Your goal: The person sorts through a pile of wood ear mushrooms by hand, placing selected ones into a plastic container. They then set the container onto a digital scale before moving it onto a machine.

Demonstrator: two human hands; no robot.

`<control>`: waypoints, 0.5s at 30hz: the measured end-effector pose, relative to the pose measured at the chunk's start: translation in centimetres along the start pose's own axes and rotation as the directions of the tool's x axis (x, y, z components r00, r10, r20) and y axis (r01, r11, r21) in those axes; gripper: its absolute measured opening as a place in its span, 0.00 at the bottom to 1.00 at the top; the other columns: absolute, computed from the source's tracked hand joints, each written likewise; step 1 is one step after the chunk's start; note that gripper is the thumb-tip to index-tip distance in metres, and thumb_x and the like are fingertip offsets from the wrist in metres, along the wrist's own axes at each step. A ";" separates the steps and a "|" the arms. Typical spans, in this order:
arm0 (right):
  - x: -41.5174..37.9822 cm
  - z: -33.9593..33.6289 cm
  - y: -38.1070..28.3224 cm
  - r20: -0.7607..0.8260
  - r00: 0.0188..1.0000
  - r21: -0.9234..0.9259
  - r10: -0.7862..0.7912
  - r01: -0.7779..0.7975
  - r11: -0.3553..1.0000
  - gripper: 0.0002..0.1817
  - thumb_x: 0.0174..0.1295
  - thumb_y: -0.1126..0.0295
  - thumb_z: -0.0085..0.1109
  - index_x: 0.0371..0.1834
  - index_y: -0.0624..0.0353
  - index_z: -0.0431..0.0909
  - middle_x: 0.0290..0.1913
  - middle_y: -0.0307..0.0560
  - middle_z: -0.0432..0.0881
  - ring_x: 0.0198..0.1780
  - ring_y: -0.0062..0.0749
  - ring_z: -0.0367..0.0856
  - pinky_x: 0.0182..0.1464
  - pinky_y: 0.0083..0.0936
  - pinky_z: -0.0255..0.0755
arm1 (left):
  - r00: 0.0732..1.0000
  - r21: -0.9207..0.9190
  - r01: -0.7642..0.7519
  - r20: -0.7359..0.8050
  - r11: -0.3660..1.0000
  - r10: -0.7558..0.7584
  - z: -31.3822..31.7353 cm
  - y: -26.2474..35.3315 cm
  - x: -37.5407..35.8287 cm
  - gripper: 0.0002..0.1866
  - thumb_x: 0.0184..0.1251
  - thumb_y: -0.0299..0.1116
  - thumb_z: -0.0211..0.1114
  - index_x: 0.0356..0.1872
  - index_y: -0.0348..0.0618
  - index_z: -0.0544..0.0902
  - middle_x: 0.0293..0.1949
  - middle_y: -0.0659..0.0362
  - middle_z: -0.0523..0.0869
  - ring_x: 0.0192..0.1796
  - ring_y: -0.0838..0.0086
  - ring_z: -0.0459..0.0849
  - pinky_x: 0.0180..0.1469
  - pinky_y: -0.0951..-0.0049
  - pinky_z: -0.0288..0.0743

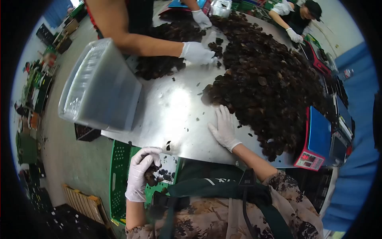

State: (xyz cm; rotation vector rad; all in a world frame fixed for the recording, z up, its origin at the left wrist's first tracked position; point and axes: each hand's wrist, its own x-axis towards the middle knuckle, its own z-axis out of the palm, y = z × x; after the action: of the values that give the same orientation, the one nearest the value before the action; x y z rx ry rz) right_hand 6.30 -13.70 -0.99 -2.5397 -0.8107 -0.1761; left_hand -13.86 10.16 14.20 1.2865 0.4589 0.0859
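A big heap of dark wood ear mushrooms [274,75] covers the right side of the shiny desk [171,115]. The right hand [225,129] lies flat on the desk with its fingers stretched out, just beside the heap. By the desk's near edge, the left hand [140,171] curls around a dark mushroom clump [151,177], over a green crate [118,171]. Stacked clear tubs [113,85] stand at the desk's left end.

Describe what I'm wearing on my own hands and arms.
Your left hand and right hand each wear a thin, white, wrist-length glove. Above your bare forearms, the tan sleeves carry a dark, blotchy print.
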 end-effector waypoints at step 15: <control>-6.4 -6.3 3.4 0.104 0.994 0.137 -0.044 0.029 0.990 0.32 0.60 0.58 0.63 0.62 0.67 0.71 0.65 0.63 0.71 0.72 0.60 0.64 0.74 0.49 0.56 | 0.998 0.053 -0.054 0.024 0.997 0.053 0.4 0.2 3.5 0.16 0.71 0.43 0.63 0.48 0.40 0.81 0.27 0.66 0.76 0.26 0.86 0.68 0.28 0.84 0.57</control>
State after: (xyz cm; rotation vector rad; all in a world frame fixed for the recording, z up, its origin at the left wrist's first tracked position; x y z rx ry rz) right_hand 3.10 -22.43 1.61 -2.4248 -0.8797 0.0036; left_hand -10.53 10.90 13.49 1.3513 0.4099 0.1049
